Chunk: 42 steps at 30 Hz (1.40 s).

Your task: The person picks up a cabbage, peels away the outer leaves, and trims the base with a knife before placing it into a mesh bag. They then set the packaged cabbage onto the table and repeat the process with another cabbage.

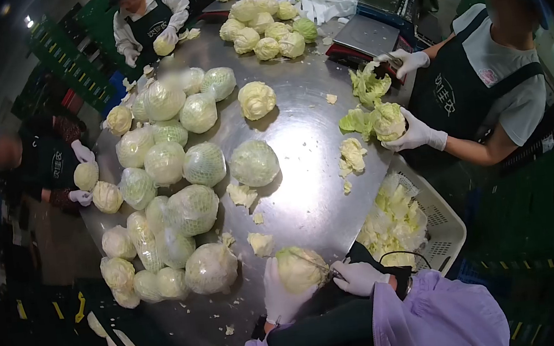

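Note:
At the near edge of the metal table [300, 204], my gloved left hand [283, 297] grips a pale green cabbage [298, 269] from its left side. My gloved right hand [359, 278] is closed on a knife [331, 274] at the cabbage's right side, its thin blade against the leaves. A torn leaf [260, 243] lies just above the cabbage. To the left are many cabbages, several in netting or clear wrap, including a wrapped one [211, 268] nearest my left hand.
Across on the right, a co-worker [483, 77] holds a cabbage [389, 122] and a knife. A white basket [456, 235] of leaves stands below the right edge. Two more co-workers are at the left and far left. Unwrapped cabbages [261, 22] are piled near a scale [367, 35].

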Each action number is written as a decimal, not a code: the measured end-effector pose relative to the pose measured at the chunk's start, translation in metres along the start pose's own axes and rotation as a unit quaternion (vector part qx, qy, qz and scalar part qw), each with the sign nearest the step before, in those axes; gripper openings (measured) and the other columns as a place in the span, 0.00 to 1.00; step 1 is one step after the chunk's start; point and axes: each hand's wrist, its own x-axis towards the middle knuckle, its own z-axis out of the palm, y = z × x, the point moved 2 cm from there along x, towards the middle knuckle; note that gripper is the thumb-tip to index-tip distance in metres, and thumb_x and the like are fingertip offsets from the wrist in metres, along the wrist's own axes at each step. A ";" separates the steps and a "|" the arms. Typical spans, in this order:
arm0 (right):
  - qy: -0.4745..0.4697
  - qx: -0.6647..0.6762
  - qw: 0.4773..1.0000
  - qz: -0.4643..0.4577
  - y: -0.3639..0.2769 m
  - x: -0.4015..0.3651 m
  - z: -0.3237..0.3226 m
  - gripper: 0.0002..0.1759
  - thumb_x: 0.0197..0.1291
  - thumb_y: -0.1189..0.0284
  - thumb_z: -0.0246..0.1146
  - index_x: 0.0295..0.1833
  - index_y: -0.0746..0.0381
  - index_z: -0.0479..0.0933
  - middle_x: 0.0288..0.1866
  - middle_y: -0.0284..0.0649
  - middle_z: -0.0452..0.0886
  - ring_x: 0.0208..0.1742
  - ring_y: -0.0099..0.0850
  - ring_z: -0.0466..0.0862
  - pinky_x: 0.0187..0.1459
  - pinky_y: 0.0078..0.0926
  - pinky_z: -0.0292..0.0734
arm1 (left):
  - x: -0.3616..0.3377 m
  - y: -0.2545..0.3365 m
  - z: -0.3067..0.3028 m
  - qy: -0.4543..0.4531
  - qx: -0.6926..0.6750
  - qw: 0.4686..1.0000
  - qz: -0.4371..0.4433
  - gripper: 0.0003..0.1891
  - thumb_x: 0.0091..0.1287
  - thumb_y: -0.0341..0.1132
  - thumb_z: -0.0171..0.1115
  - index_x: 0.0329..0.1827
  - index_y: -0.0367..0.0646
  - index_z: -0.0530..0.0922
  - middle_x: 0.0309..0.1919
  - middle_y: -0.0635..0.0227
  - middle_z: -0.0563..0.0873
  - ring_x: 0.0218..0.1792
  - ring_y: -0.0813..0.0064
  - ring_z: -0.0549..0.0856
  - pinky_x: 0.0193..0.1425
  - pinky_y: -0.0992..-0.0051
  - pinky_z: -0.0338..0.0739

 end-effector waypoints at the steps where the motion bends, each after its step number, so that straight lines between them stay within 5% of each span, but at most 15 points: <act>1: -0.002 0.001 1.000 0.002 -0.002 -0.005 -0.003 0.17 0.64 0.62 0.56 0.56 0.57 0.68 0.38 0.51 0.82 0.37 0.51 0.83 0.39 0.46 0.79 | 0.000 -0.001 0.001 -0.002 -0.004 1.000 -0.003 0.59 0.42 0.51 0.79 0.72 0.33 0.53 0.67 0.43 0.63 0.68 0.45 0.64 0.70 0.56 0.63; 11: -0.005 -0.038 0.999 -0.003 -0.001 0.015 0.004 0.12 0.64 0.65 0.53 0.46 0.62 0.67 0.35 0.51 0.82 0.32 0.52 0.83 0.34 0.48 0.79 | 0.000 -0.002 0.003 -0.025 0.004 0.999 -0.039 0.60 0.41 0.51 0.80 0.74 0.35 0.51 0.68 0.45 0.62 0.70 0.47 0.63 0.71 0.58 0.63; 14: 0.061 -0.057 0.995 -0.057 0.017 0.043 0.022 0.11 0.64 0.67 0.53 0.45 0.64 0.67 0.35 0.51 0.82 0.32 0.51 0.83 0.33 0.48 0.79 | 0.001 0.002 0.004 -0.018 0.002 0.999 -0.034 0.60 0.41 0.51 0.80 0.74 0.36 0.52 0.69 0.46 0.61 0.70 0.47 0.63 0.71 0.58 0.63; 19: 0.010 -0.026 1.000 -0.013 0.037 0.055 0.017 0.12 0.65 0.65 0.53 0.47 0.61 0.67 0.32 0.53 0.82 0.32 0.54 0.82 0.35 0.50 0.76 | 0.004 -0.002 0.005 0.008 0.011 1.000 -0.005 0.60 0.40 0.52 0.80 0.73 0.35 0.54 0.69 0.44 0.61 0.68 0.45 0.65 0.69 0.56 0.65; 22: 0.060 0.072 0.994 -0.058 0.052 0.043 0.021 0.12 0.64 0.64 0.55 0.47 0.59 0.68 0.30 0.51 0.82 0.30 0.50 0.83 0.34 0.45 0.77 | 0.004 -0.028 -0.005 -0.033 -0.076 0.996 -0.031 0.61 0.39 0.48 0.82 0.74 0.35 0.53 0.69 0.46 0.62 0.69 0.50 0.65 0.71 0.60 0.63; 25: -0.008 0.375 0.926 0.038 0.055 0.044 0.029 0.16 0.66 0.62 0.59 0.54 0.60 0.72 0.31 0.34 0.79 0.22 0.21 0.79 0.24 0.22 0.74 | -0.004 -0.065 -0.003 -0.067 -0.161 0.985 0.007 0.64 0.38 0.47 0.83 0.76 0.36 0.50 0.71 0.51 0.61 0.71 0.57 0.64 0.75 0.63 0.58; 27: -0.053 0.416 0.906 0.059 0.029 0.051 0.028 0.19 0.66 0.61 0.60 0.56 0.60 0.71 0.31 0.32 0.78 0.21 0.19 0.78 0.21 0.18 0.71 | -0.011 -0.081 0.003 -0.061 -0.305 0.950 0.022 0.64 0.38 0.44 0.84 0.75 0.35 0.49 0.72 0.48 0.57 0.72 0.54 0.63 0.74 0.61 0.60; 31: -0.124 0.459 0.877 0.073 0.006 0.071 0.029 0.26 0.64 0.60 0.63 0.64 0.59 0.69 0.30 0.30 0.75 0.19 0.15 0.75 0.14 0.14 0.64 | -0.017 -0.072 -0.006 -0.061 -0.249 0.965 0.051 0.63 0.40 0.43 0.83 0.75 0.35 0.48 0.73 0.48 0.56 0.72 0.54 0.62 0.75 0.61 0.57; 33: -0.117 0.408 0.903 0.067 0.013 0.074 0.038 0.30 0.63 0.58 0.65 0.67 0.60 0.68 0.35 0.34 0.78 0.26 0.20 0.78 0.24 0.18 0.74 | -0.012 -0.067 -0.008 -0.043 -0.262 0.963 0.053 0.57 0.45 0.43 0.80 0.75 0.35 0.51 0.72 0.47 0.58 0.72 0.54 0.62 0.75 0.62 0.58; 35: 0.164 0.272 0.924 -0.212 0.009 0.071 0.028 0.33 0.61 0.56 0.66 0.67 0.61 0.69 0.43 0.39 0.81 0.38 0.26 0.81 0.40 0.25 0.79 | 0.000 -0.046 -0.011 -0.038 -0.214 0.976 -0.002 0.54 0.48 0.43 0.79 0.74 0.34 0.53 0.70 0.46 0.61 0.71 0.53 0.64 0.74 0.62 0.60; 36: 0.089 0.242 0.957 -0.136 -0.002 0.060 0.010 0.31 0.62 0.56 0.65 0.65 0.64 0.70 0.52 0.45 0.81 0.51 0.36 0.81 0.53 0.31 0.75 | 0.007 -0.038 -0.010 -0.040 -0.163 0.984 -0.059 0.51 0.51 0.43 0.77 0.73 0.33 0.54 0.68 0.44 0.64 0.70 0.51 0.65 0.72 0.62 0.61; 42: 0.183 0.051 0.963 -0.193 -0.012 0.043 0.000 0.30 0.66 0.63 0.58 0.70 0.64 0.63 0.58 0.54 0.77 0.54 0.49 0.80 0.51 0.37 0.78 | 0.022 -0.026 -0.004 0.031 -0.151 0.984 -0.091 0.45 0.54 0.44 0.74 0.69 0.29 0.60 0.62 0.41 0.71 0.64 0.50 0.72 0.66 0.62 0.68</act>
